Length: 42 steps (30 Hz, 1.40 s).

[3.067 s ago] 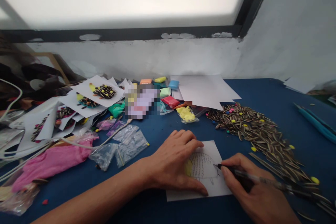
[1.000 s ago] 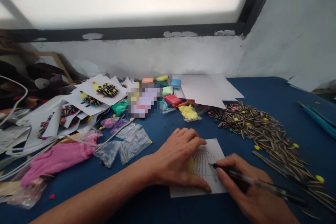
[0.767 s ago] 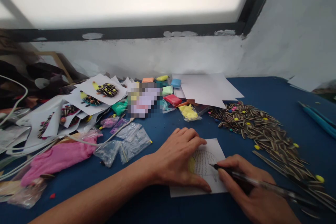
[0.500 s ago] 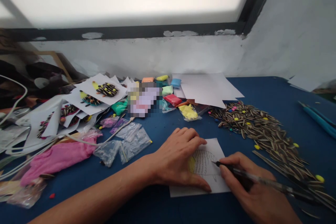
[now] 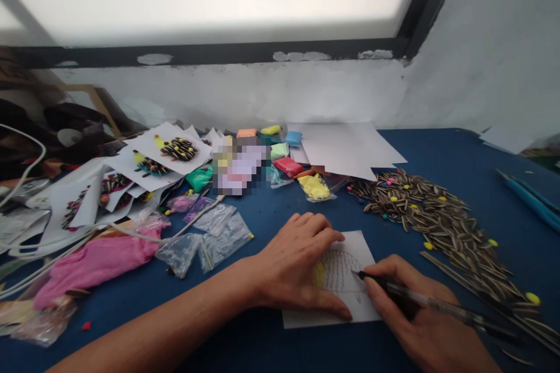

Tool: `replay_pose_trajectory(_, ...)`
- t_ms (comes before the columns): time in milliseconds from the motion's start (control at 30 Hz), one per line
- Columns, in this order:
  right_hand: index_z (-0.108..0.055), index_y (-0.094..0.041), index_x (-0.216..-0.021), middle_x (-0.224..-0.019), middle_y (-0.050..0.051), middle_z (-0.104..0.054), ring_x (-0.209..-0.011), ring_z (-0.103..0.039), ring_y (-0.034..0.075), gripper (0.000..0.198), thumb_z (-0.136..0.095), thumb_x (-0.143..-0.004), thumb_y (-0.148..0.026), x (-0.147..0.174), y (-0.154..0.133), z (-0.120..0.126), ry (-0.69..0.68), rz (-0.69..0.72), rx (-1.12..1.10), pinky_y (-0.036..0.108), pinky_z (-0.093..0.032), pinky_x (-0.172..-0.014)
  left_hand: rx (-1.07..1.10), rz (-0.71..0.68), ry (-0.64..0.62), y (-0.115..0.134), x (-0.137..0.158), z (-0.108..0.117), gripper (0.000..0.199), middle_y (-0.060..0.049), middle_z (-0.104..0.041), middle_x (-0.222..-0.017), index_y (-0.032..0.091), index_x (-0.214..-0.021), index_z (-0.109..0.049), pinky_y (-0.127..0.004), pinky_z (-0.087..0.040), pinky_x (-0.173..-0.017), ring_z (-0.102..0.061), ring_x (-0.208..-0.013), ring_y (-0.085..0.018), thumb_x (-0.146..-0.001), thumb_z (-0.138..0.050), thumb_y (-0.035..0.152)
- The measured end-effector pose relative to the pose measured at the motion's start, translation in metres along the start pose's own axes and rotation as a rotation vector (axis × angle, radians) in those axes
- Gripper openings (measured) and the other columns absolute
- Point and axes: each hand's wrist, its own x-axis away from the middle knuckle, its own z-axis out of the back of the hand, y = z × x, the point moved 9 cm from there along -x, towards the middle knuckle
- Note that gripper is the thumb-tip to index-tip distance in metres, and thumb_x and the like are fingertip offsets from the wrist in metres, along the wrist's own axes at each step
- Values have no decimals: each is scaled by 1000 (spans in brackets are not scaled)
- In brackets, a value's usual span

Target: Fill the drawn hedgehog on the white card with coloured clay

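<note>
My left hand (image 5: 301, 268) lies spread on a small white sheet of paper (image 5: 301, 319), its thumb and fingers apart. Between them shows a pencil-like line drawing (image 5: 343, 271) of a rounded shape filled with rows of short marks, with a yellow patch at its left that my hand partly covers. In my right hand (image 5: 420, 309) is a black pen with a clear barrel (image 5: 420, 296), gripped near its point. The tip meets the paper, or is just above it, at the drawing's right side.
Sunflower seeds (image 5: 455, 221) with small coloured balls spread at the right, beside metal tweezers (image 5: 455, 275). White sheets (image 5: 345, 143) and clay packets (image 5: 314, 186) lie behind. Seed-decorated pictures (image 5: 175, 148), pink clay (image 5: 102, 265), plastic bags (image 5: 225, 242) and a white cable (image 5: 196, 218) fill the left.
The pen tip has shifted very slightly left and down on the drawing, with my right hand following. My left hand and the paper stay where they were.
</note>
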Motion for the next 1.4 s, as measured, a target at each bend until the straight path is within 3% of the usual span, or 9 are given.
replay_pose_trajectory(300,-57,-27,-75,-55,-9,-62,-45,-61,9,12,-53,-87,-26,1,1,-1,-19,34,11,16,-46,-41,-2,5,5,-2,0,0,78,-8,-54,-110,17,-121,-52,-42,-37,-88,-50,-97,-25,-65,-74,66)
replay_pose_trajectory(500,-58,-27,-71,-51,-9,-61,-40,-59,9,11,-55,-82,-26,-1,2,9,109,-12,7,16,-44,-38,4,-6,12,-1,1,1,77,-9,-55,-110,17,-122,-52,-40,-38,-86,-49,-96,-24,-65,-74,65)
replay_pose_trajectory(1267,-56,-27,-71,-50,-10,-60,-40,-58,8,12,-54,-83,-25,2,0,6,60,20,32,15,-43,-38,13,5,3,-1,-1,1,77,-9,-55,-110,17,-122,-53,-41,-38,-87,-49,-96,-25,-65,-74,65)
replay_pose_trajectory(1400,-58,-27,-70,-52,-9,-62,-41,-60,9,12,-55,-81,-27,1,4,13,110,0,29,15,-45,-39,10,6,3,-2,0,1,78,-9,-55,-110,17,-122,-53,-41,-38,-87,-49,-96,-25,-65,-74,65)
